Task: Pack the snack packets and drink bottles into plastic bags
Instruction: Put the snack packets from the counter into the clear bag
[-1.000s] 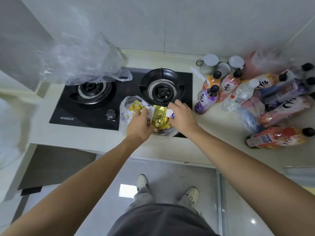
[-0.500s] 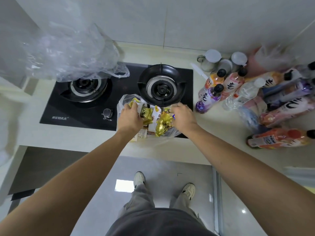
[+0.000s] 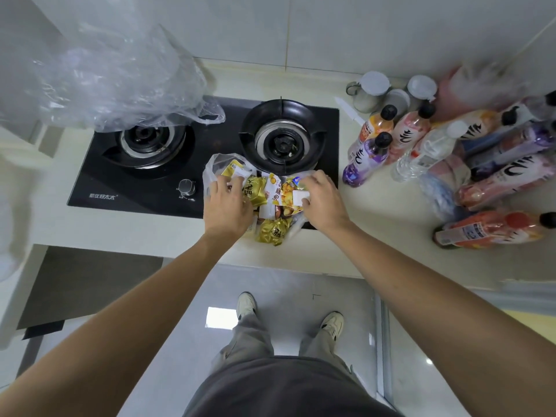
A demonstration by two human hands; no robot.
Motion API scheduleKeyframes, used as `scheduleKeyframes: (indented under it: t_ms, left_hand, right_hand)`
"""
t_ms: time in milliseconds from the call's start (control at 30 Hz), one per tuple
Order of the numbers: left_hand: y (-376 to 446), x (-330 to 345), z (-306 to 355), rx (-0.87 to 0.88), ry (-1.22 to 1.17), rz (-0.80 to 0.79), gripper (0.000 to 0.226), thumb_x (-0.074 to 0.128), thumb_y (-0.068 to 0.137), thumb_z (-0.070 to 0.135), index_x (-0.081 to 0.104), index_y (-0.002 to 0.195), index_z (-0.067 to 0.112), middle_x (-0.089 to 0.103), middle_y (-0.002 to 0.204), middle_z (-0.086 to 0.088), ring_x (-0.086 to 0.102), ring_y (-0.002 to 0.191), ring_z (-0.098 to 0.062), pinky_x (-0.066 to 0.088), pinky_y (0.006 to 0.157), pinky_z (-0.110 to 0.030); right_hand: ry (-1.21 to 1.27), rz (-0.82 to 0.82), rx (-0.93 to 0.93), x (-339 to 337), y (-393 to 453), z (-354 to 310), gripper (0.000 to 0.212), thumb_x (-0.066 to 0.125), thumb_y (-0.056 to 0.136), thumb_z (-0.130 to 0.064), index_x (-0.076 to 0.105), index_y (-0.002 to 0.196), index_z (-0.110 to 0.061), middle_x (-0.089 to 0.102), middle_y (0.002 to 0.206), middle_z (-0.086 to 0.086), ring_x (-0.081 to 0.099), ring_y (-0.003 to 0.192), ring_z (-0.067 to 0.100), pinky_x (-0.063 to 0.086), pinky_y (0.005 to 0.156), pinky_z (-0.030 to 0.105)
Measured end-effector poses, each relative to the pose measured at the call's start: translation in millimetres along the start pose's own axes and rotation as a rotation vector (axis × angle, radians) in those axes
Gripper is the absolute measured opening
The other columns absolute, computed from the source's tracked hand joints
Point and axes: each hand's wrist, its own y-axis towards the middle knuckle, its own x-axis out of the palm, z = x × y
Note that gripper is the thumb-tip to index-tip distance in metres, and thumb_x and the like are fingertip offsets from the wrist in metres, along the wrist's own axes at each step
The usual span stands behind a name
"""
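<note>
Clear plastic bag (image 3: 214, 168) of snack packets (image 3: 272, 233) at centre frame; left hand (image 3: 227, 204) pinches bag's left edge, right hand (image 3: 320, 203) its right. Bottles (image 3: 493, 228) at right of bench (image 3: 376, 236), nearer right hand.

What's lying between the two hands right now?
In the head view, snack packets in the open clear bag fill the gap between the left hand and right hand, at the stove's front edge.

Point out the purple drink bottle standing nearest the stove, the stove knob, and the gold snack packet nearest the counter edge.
purple drink bottle (image 3: 365, 159), head view, label
stove knob (image 3: 186, 187), head view, top
gold snack packet (image 3: 273, 232), head view, front
</note>
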Motion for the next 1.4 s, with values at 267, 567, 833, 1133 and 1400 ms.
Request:
scheduleKeyframes:
  t_ms: [267,567,833,1133,1400]
  left_hand:
    - [-37,11,3,0.251,-0.038,0.073,0.038,0.058,0.094,0.04,0.057,0.122,0.014,0.051,0.115,-0.008,0.049,0.103,-0.029,0.049,0.081,-0.043]
    - [-46,38,35,0.121,-0.082,-0.294,0.042,0.062,0.097,0.04,0.049,0.131,0.018,0.063,0.12,-0.006,0.064,0.103,-0.031,0.048,0.068,-0.037]
    - [-32,27,38,0.072,-0.244,-0.148,0.011,0.05,0.103,0.014,0.059,0.1,0.01,0.066,0.084,-0.013,0.061,0.076,-0.037,0.036,0.058,-0.035]
    - [5,12,56,-0.115,-0.456,-0.045,0.025,0.051,0.099,0.009,0.049,0.123,0.015,0.066,0.088,-0.005,0.06,0.076,-0.026,0.042,0.064,-0.034]
    - [7,29,64,-0.034,-0.396,-0.151,0.031,0.049,0.092,-0.003,0.057,0.112,0.02,0.061,0.105,-0.009,0.061,0.083,-0.029,0.056,0.072,-0.042]
  right_hand:
    - [-0.115,0.117,-0.038,3,-13,3,0.04,0.077,0.08,-0.007,0.064,0.117,-0.013,0.05,0.121,0.007,0.05,0.112,0.029,0.052,0.091,0.043]
    - [0.106,0.082,0.186,2,-12,15,0.036,0.074,0.09,-0.013,0.053,0.119,-0.014,0.058,0.114,0.01,0.061,0.102,0.034,0.049,0.081,0.041]
    - [0.158,0.037,0.28,2,-10,19,0.029,0.069,0.095,-0.017,0.053,0.119,-0.015,0.069,0.105,0.013,0.065,0.096,0.038,0.055,0.079,0.044]
    - [0.29,-0.004,0.449,-5,-5,22,0.029,0.071,0.091,-0.023,0.063,0.115,-0.007,0.07,0.092,0.011,0.063,0.093,0.031,0.049,0.076,0.036]
    - [0.595,-0.076,0.549,-20,-6,16,0.035,0.063,0.09,-0.021,0.06,0.086,0.014,0.059,0.075,0.023,0.072,0.059,0.018,0.04,0.062,0.029]
